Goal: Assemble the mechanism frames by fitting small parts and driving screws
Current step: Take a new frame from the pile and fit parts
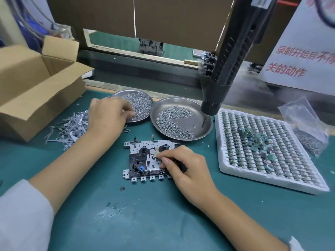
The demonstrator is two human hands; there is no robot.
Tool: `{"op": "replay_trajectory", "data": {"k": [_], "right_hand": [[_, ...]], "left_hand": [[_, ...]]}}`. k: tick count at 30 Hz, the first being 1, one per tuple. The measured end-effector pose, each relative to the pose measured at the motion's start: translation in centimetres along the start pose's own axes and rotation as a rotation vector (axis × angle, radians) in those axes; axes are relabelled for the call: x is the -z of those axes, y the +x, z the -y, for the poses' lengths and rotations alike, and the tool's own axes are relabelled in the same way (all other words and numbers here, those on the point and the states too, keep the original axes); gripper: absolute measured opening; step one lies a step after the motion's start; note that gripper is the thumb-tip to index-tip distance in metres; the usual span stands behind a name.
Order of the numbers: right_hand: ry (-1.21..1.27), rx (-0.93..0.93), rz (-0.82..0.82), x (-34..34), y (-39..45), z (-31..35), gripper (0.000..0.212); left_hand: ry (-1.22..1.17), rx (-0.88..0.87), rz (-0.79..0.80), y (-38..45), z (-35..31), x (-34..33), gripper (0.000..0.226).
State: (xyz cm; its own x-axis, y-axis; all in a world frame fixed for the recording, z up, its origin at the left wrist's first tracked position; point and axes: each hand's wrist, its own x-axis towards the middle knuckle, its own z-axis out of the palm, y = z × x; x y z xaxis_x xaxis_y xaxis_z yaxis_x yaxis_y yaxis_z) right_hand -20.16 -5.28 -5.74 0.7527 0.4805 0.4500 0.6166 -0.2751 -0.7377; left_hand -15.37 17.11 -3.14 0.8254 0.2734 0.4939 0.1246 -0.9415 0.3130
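Assembly looks mid-way: right hand [188, 165] pinches a small part onto the centre frame [145, 160] while left hand [108, 115], fingers curled, picks at screws in the upper-left dish [145, 100], none visibly driven yet.

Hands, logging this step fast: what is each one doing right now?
Left hand: fingers curled, picking at screws in the left dish.
Right hand: pinching a small part on the mechanism frame.

A worker's two bare forearms reach in from the near edge. The left hand [107, 115], on the far left, wears a thin ring [111, 98] on one finger; its arm ends in a loose, pale grey-white sleeve [21, 214] pushed up toward the elbow. The right hand [188, 169] has short, unpainted nails, and only a small pale cuff corner [295, 244] shows at the near right edge.
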Motion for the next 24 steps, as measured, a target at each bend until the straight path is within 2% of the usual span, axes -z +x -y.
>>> {"op": "replay_trajectory", "data": {"k": [7, 10, 13, 15, 18, 19, 24], "right_hand": [[-0.004, 0.019, -0.026, 0.0, -0.1, -0.1, 0.018], [-0.033, 0.031, -0.132, 0.4, 0.3, -0.1, 0.016], [-0.206, 0.044, -0.284, 1.6, 2.0, -0.5, 0.016], [-0.325, -0.068, -0.226, 2.8, 4.0, -1.0, 0.019], [-0.541, -0.341, 0.102, 4.0, 7.0, -2.0, 0.021], [-0.577, -0.389, 0.160, 4.0, 7.7, -2.3, 0.019], [-0.536, -0.442, 0.088, 3.4, 9.0, -2.9, 0.008]], "left_hand": [[-0.028, -0.027, -0.069, -0.6, -0.5, 0.1, 0.020], [-0.356, -0.011, -0.083, -1.8, -1.6, 0.8, 0.013], [-0.713, 0.061, -0.022, -4.0, -2.9, 1.7, 0.008], [-0.864, 0.108, 0.020, -5.1, -3.5, 1.8, 0.008], [-1.005, 0.159, 0.051, -5.5, -4.2, 2.0, 0.007], [-1.024, 0.166, 0.066, -5.7, -4.4, 1.9, 0.007], [-0.936, 0.126, 0.084, -6.4, -4.8, 1.4, 0.003]]}}
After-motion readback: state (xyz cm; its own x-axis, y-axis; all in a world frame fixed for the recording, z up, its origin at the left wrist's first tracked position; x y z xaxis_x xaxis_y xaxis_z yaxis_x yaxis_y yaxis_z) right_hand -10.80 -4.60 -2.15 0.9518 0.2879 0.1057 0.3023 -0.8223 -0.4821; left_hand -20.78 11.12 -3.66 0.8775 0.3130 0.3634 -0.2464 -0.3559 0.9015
